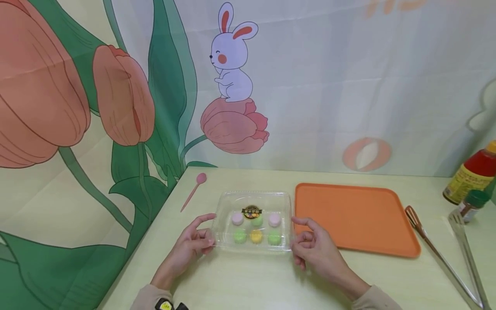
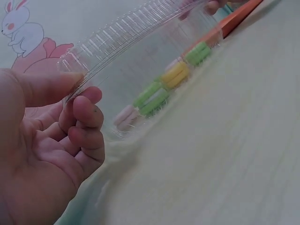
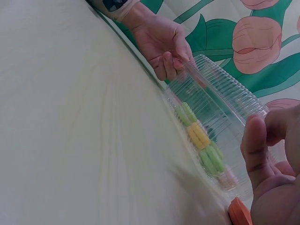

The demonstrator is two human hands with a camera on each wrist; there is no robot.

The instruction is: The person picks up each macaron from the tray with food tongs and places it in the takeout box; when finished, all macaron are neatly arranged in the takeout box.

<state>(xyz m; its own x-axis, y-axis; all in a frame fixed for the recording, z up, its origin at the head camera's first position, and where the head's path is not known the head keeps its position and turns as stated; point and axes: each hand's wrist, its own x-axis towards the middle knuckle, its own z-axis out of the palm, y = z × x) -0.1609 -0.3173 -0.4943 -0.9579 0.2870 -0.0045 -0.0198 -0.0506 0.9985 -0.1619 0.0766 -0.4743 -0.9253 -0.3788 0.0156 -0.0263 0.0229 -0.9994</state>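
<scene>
A clear plastic clamshell box (image 1: 230,201) with a dark label (image 1: 252,212) on its lid stands closed on the table. Through its walls show several macarons: pink ones (image 1: 237,219), green ones (image 1: 240,236) and a yellow one (image 1: 256,236). At the box's left side, my left hand (image 1: 190,243) pinches the rim between thumb and fingers, as the left wrist view shows closely. My right hand (image 1: 315,249) holds the right end of the box, index finger along its side; its exact contact is partly hidden in the right wrist view.
An orange tray (image 1: 348,217) lies just right of the box. A pink spoon (image 1: 194,192) lies at the back left. Farther right are metal tongs (image 1: 466,258), a red sauce bottle (image 1: 469,174) and a green-capped jar (image 1: 473,204). A printed cloth hangs behind the table.
</scene>
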